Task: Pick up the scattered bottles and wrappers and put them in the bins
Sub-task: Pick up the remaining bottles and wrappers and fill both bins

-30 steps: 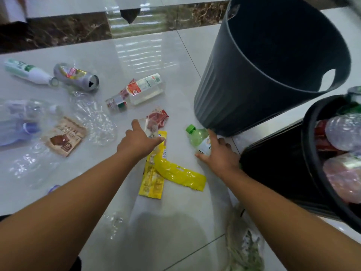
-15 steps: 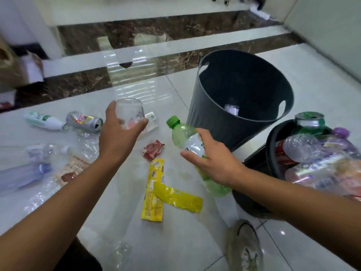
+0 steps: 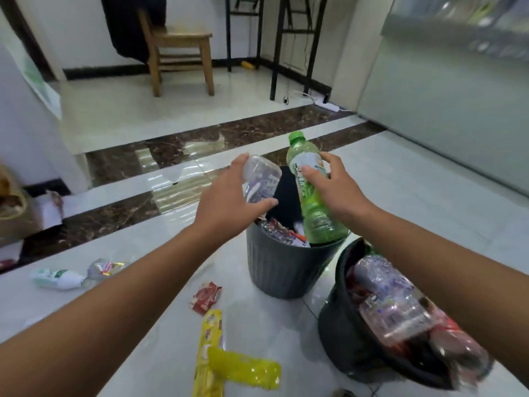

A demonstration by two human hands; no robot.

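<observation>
Left hand [image 3: 226, 202] fingers curl round clear bottle [image 3: 262, 179]; right hand [image 3: 335, 187] fingers wrap green bottle [image 3: 315, 213]. Grey bin [image 3: 274, 270] stands directly below both sets of fingers. Yellow wrappers [image 3: 243, 368] lie on floor, well apart from the fingers.

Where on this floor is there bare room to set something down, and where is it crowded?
Bare tile lies right of the grey bin and black bin, toward the grey panel. More lies between the marble strip and the chair. Crowded: the red wrapper and yellow wrappers left of the bins; black bin heaped full.
</observation>
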